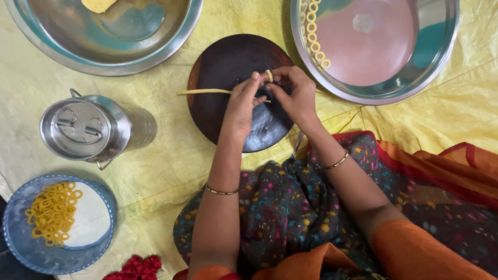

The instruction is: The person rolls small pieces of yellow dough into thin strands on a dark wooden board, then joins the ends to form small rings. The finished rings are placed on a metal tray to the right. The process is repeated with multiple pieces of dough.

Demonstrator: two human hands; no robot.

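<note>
A dark round board (228,62) lies on the yellow sheet in front of me. A thin rope of yellow dough (205,92) stretches across it. My left hand (243,106) and my right hand (293,93) meet over the board's right half, fingertips pinching the rope's end, which curls into a small loop (269,75). Both wrists wear thin gold bangles.
A steel tray (441,57) at the upper right holds a row of dough rings (313,36) along its left rim. A steel bowl (171,44) with a yellow dough lump (98,4) sits upper left. A lidded steel can (93,129) and a blue plate (31,249) of rings (53,212) stand left.
</note>
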